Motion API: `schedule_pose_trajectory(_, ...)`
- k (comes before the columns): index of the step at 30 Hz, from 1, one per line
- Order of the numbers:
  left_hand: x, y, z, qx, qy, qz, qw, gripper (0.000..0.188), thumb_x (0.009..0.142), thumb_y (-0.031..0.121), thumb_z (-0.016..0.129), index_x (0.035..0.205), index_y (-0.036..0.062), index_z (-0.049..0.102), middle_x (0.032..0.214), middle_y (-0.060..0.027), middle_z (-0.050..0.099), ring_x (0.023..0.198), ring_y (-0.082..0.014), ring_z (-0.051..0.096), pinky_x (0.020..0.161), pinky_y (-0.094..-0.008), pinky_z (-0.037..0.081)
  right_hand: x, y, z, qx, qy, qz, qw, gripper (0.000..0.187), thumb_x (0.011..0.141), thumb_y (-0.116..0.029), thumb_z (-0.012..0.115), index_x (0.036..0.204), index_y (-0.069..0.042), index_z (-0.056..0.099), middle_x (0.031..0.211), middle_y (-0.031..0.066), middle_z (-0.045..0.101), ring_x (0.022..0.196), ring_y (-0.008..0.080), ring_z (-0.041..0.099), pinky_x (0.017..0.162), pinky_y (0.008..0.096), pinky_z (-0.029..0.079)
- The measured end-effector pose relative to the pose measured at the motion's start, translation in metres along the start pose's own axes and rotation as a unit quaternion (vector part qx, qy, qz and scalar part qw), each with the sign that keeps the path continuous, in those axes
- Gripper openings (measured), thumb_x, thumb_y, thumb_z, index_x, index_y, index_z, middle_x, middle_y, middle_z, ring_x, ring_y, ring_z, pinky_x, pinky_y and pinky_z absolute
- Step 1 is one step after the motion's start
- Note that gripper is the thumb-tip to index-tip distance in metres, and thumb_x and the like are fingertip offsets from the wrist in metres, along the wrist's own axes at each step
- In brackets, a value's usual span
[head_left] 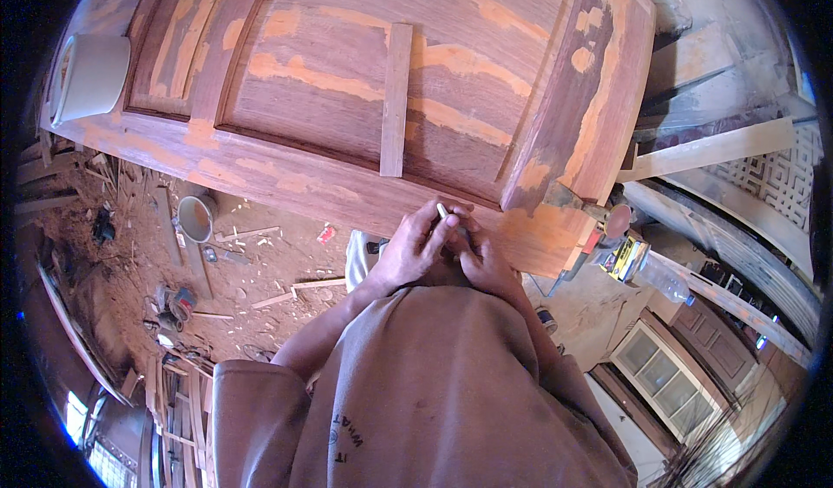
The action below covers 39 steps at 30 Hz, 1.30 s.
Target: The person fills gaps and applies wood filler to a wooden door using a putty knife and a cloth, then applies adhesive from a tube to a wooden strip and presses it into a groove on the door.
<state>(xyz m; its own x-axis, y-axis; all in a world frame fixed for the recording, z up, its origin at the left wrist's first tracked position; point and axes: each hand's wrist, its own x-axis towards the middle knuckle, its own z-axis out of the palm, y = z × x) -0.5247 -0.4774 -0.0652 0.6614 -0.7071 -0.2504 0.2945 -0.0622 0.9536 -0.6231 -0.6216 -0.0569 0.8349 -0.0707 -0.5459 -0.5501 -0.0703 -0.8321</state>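
Both of my hands are together in front of my chest, at the near edge of a reddish wooden panelled door (338,154) with orange filler patches. My left hand (412,249) is closed, with thumb and fingers around a small pale stick-like piece (442,210); its exact kind is too small to tell. My right hand (479,258) is closed beside it with curled fingers, touching or nearly touching the left. Whatever the right hand may hold is hidden. A narrow wooden strip (396,98) lies across the door panel just beyond my hands.
A white bucket (91,76) rests on the door's left end. At its right corner are a clamp-like tool (614,221), a yellow box (626,258) and a plastic bottle (666,280). Another bucket (196,217) and wood scraps lie on the dusty floor (260,275). A glazed frame (664,375) stands lower right.
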Motion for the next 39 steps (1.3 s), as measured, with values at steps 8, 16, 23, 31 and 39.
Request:
schedule_pose_trajectory(8, 0.004, 0.005, 0.003, -0.139, 0.013, -0.135, 0.981, 0.028, 0.104, 0.018, 0.050, 0.121, 0.0000, 0.063, 0.109, -0.0119, 0.068, 0.102, -0.0205, 0.061, 0.092, -0.0314, 0.048, 0.003, 0.006, -0.004, 0.026, 0.004, -0.031, 0.999, 0.037, 0.103, -0.022, 0.054, 0.135, -0.005, 0.049, 0.107, 0.0086, 0.060, 0.090, 0.0139, 0.058, 0.082, 0.0292, 0.050)
schedule_pose_trajectory(16, 0.015, -0.019, -0.066, -0.040, 0.317, 0.021, 0.947, 0.048, 0.108, 0.038, 0.035, 0.115, -0.0011, 0.062, 0.112, -0.0148, 0.066, 0.109, -0.0252, 0.062, 0.098, -0.0412, 0.048, -0.007, 0.027, -0.039, 0.161, 0.155, 0.081, 0.971, 0.020, 0.104, -0.021, 0.047, 0.115, -0.003, 0.048, 0.082, 0.0074, 0.059, 0.070, 0.0132, 0.058, 0.061, 0.0280, 0.048)
schedule_pose_trajectory(23, 0.001, -0.037, -0.158, 0.206, 0.441, 0.117, 0.865, 0.040, 0.108, 0.029, 0.038, 0.108, -0.0009, 0.064, 0.100, -0.0100, 0.068, 0.089, -0.0179, 0.063, 0.082, -0.0328, 0.050, -0.001, 0.061, -0.070, 0.128, 0.344, 0.000, 0.930, 0.019, 0.103, -0.016, 0.051, 0.116, -0.003, 0.047, 0.074, 0.0045, 0.057, 0.056, 0.0093, 0.054, 0.048, 0.0239, 0.045)
schedule_pose_trajectory(31, 0.012, -0.052, -0.189, 0.347, 0.472, 0.062, 0.808, 0.031, 0.105, 0.021, 0.045, 0.108, -0.0031, 0.065, 0.091, -0.0153, 0.068, 0.082, -0.0236, 0.062, 0.076, -0.0356, 0.049, 0.013, 0.057, -0.061, 0.065, 0.408, -0.018, 0.910, 0.019, 0.100, -0.017, 0.057, 0.108, -0.001, 0.052, 0.071, 0.0013, 0.057, 0.055, 0.0068, 0.053, 0.047, 0.0225, 0.043)
schedule_pose_trajectory(39, 0.013, -0.057, -0.193, 0.373, 0.467, 0.076, 0.798, 0.031, 0.105, 0.021, 0.046, 0.107, -0.0032, 0.065, 0.087, -0.0173, 0.067, 0.076, -0.0253, 0.060, 0.073, -0.0369, 0.048, 0.014, 0.052, -0.058, 0.014, 0.429, 0.002, 0.903, 0.019, 0.100, -0.016, 0.057, 0.108, 0.001, 0.054, 0.071, 0.0042, 0.061, 0.054, 0.0092, 0.057, 0.051, 0.0234, 0.047)
